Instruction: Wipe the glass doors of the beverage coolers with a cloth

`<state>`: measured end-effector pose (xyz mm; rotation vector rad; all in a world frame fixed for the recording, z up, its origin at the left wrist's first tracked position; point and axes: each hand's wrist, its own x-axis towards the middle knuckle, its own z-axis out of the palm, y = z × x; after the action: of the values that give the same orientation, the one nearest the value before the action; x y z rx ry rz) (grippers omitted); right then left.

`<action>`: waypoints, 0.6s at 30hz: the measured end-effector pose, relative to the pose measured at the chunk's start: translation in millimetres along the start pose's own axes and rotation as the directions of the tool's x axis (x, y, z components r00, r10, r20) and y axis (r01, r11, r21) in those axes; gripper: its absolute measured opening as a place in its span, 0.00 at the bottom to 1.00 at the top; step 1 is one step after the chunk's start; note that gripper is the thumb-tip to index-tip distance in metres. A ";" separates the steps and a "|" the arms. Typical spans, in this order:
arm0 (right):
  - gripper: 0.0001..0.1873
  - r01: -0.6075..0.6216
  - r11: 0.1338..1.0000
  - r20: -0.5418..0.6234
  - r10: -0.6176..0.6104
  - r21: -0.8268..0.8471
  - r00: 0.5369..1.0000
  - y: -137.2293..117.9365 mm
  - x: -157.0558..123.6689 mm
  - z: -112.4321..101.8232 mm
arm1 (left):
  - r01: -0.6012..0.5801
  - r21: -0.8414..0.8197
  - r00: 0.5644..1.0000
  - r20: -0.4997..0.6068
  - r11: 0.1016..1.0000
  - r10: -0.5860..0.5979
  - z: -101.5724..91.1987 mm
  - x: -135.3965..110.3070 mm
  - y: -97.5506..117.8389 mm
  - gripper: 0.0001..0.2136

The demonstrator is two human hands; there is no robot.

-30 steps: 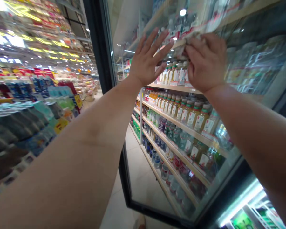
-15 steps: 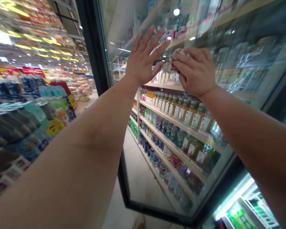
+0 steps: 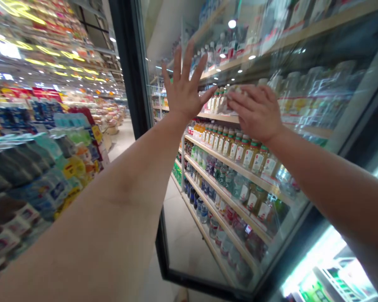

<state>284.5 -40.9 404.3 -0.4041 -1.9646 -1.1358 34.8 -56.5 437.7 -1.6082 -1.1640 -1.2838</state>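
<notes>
My left hand (image 3: pixel 184 94) is open, fingers spread, palm against the glass pane (image 3: pixel 189 247) of a dark-framed door. To its right, my right hand (image 3: pixel 260 111) is closed around a crumpled pale cloth (image 3: pixel 228 98) that it presses to the same glass. Most of the cloth is hidden under the fingers. Shelves of bottled drinks (image 3: pixel 236 147) show in the pane, behind both hands; I cannot tell how much of this is reflection.
The door's dark frame (image 3: pixel 129 71) runs up beside my left hand. Stacked packs of drinks (image 3: pixel 22 163) stand to the left along an aisle (image 3: pixel 122 136). A lit cooler interior (image 3: pixel 330 272) with green packages is at lower right. Tiled floor lies below the door.
My right hand has slid slightly downward on the glass with the cloth. The left hand's fingers are spread wider and point more upright. The view has shifted slightly.
</notes>
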 end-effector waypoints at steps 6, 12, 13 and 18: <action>0.25 -0.380 0.925 -0.340 0.361 0.009 0.869 6.8 -2.3 9.8 | 0.138 -0.032 0.984 -0.109 0.990 -0.140 21.6 -18.7 -5.3 0.36; 0.21 0.222 0.969 0.220 -0.242 0.113 0.945 -13.3 -3.9 0.5 | 0.021 -0.065 0.992 -0.119 0.998 -0.029 17.4 -22.8 -11.8 0.34; 0.21 0.220 0.969 0.246 -0.242 0.113 0.939 -10.6 -3.3 -3.2 | -0.020 -0.066 0.993 -0.119 0.998 0.012 15.2 -24.6 -11.6 0.33; 0.24 -0.310 0.946 -0.122 0.298 -0.095 0.947 4.5 -7.7 -8.0 | -0.229 -0.082 0.973 -0.002 0.970 0.229 8.5 -34.4 -8.8 0.31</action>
<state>296.0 -44.3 403.0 -0.6693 -1.6799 -1.0470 26.1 -52.6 402.5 -1.7522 -0.9094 -1.1880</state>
